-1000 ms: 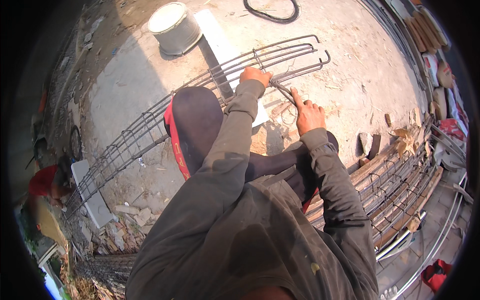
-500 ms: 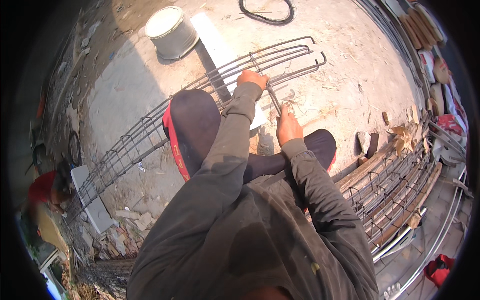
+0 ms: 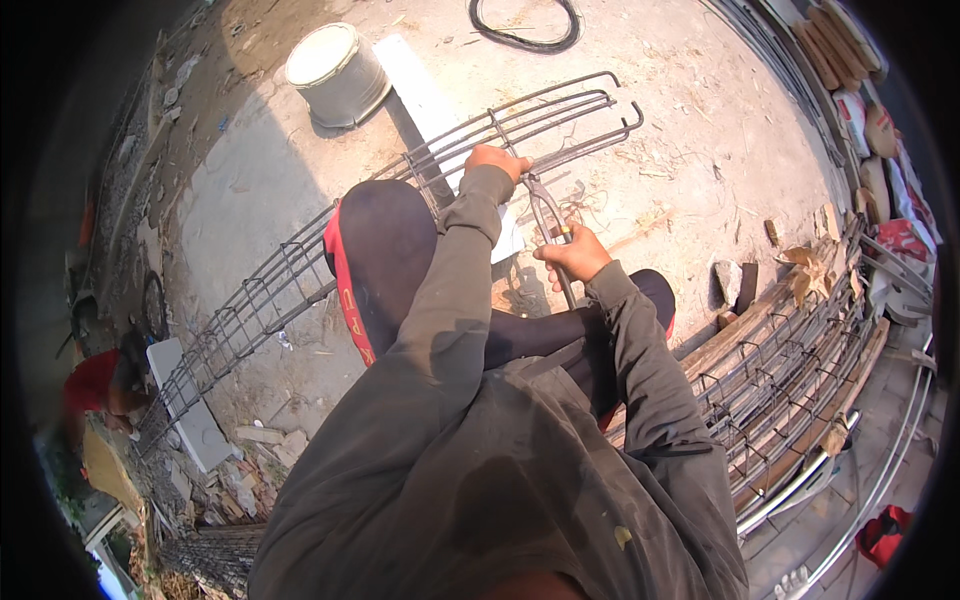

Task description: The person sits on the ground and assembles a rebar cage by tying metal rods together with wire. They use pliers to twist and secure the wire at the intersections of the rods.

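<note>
A long rebar cage (image 3: 272, 283) slants from the lower left to the upper middle, its bars hooked at the far end. My left hand (image 3: 497, 160) is closed around the cage at a stirrup close to that end. In my right hand (image 3: 578, 253) is a pair of pincers (image 3: 546, 212), its handles spread apart and its head up against the cage beside my left hand. My left fingers hide part of the joint there. Thin loose wire (image 3: 585, 197) lies on the ground just past the pincers.
A pale bucket (image 3: 338, 80) stands beyond the cage near a white board (image 3: 415, 80). A black wire coil (image 3: 528, 42) lies farther off. More rebar and timber (image 3: 790, 390) are stacked at right. A person in red (image 3: 90, 380) is near the cage's far-left end.
The pincers' handles, close together before, now stand apart, and my right fingers have shifted around them. My left hand keeps its place on the cage. The whole view has shifted slightly.
</note>
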The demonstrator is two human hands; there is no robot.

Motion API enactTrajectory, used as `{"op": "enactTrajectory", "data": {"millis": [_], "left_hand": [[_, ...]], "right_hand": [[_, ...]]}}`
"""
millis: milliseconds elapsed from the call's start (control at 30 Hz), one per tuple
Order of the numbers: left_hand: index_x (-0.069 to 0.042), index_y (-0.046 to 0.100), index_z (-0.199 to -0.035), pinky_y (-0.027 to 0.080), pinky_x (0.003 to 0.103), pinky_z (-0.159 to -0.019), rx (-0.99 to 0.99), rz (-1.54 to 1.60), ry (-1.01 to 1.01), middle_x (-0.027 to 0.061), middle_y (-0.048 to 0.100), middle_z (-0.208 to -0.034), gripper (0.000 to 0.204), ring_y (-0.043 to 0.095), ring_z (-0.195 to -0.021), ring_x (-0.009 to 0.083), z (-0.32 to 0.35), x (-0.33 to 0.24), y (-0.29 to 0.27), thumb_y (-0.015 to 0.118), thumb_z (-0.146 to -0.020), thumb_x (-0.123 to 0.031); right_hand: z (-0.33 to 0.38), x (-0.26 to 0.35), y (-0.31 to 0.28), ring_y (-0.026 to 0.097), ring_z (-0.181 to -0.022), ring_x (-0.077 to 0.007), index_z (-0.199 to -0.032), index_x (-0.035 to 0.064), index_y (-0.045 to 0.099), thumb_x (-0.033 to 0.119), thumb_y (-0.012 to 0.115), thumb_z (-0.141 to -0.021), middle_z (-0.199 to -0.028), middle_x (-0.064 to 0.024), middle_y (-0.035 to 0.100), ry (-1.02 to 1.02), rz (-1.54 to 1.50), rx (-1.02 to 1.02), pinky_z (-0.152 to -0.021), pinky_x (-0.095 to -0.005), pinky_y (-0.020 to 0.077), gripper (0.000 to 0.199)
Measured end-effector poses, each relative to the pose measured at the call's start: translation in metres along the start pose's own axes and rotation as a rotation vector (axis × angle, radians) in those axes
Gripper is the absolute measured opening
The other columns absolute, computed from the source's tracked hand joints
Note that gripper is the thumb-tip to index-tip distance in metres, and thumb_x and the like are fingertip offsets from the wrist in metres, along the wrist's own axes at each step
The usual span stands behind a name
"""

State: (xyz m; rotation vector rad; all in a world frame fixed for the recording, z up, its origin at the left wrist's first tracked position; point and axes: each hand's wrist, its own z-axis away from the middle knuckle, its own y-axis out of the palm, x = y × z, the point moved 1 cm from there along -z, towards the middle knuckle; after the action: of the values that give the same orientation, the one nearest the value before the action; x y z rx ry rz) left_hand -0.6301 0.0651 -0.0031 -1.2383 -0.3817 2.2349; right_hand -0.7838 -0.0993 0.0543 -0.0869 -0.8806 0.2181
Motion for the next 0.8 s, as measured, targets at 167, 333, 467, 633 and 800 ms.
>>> {"op": "enactTrajectory", "data": {"millis": [167, 333, 467, 633, 800], "left_hand": [[-0.003, 0.08, -0.089, 0.057, 0.04, -0.086, 0.045, -0.057, 0.016, 0.0159, 0.077, -0.094, 0.041, 0.073, -0.091, 0.0289, 0.004, -0.01, -0.007, 0.08, -0.082, -0.043], [-0.001, 0.079, -0.089, 0.057, 0.039, -0.086, 0.08, 0.013, -0.055, 0.0143, 0.077, -0.091, 0.04, 0.074, -0.09, 0.028, 0.009, -0.014, -0.01, 0.082, -0.081, -0.04], [0.0, 0.079, -0.096, 0.057, 0.039, -0.09, 0.088, 0.047, -0.088, 0.016, 0.078, -0.098, 0.043, 0.074, -0.096, 0.0291, -0.006, -0.006, -0.005, 0.086, -0.077, -0.038], [0.003, 0.077, -0.1, 0.058, 0.04, -0.09, 0.085, 0.0, -0.057, 0.0206, 0.076, -0.105, 0.048, 0.074, -0.099, 0.0323, -0.018, -0.006, 0.002, 0.087, -0.077, -0.039], [0.003, 0.077, -0.1, 0.058, 0.041, -0.089, 0.113, 0.027, -0.084, 0.0214, 0.076, -0.105, 0.048, 0.074, -0.099, 0.0337, -0.006, -0.008, -0.004, 0.086, -0.077, -0.039]], "right_hand": [[0.039, 0.002, 0.01, 0.066, -0.094, -0.0385, -0.116, 0.0, 0.056, 0.018, 0.074, -0.085, -0.097, -0.0174, 0.065, -0.502, 0.967, -0.711, -0.08, -0.0523, 0.0531, 0.04], [0.033, -0.016, 0.03, 0.068, -0.079, -0.0326, -0.116, -0.0021, 0.06, 0.026, 0.066, -0.095, -0.094, -0.0179, 0.066, -0.355, 0.913, -0.609, -0.071, -0.0449, 0.0575, 0.036], [0.015, -0.005, -0.009, 0.064, -0.066, -0.0146, -0.11, -0.0039, 0.061, 0.035, 0.056, -0.105, -0.08, -0.0086, 0.063, 0.096, -0.227, 0.205, -0.055, -0.0326, 0.0517, 0.04], [0.005, -0.015, -0.014, 0.064, -0.06, -0.0171, -0.115, -0.0037, 0.059, 0.035, 0.064, -0.102, -0.073, -0.0078, 0.065, 0.134, -0.376, 0.345, -0.056, -0.0318, 0.0513, 0.041], [0.021, 0.013, -0.008, 0.074, -0.086, -0.0323, -0.121, -0.0032, 0.057, 0.04, 0.086, -0.08, -0.095, -0.0225, 0.072, -0.016, 0.668, -0.19, -0.072, -0.0443, 0.0563, 0.066]]}}
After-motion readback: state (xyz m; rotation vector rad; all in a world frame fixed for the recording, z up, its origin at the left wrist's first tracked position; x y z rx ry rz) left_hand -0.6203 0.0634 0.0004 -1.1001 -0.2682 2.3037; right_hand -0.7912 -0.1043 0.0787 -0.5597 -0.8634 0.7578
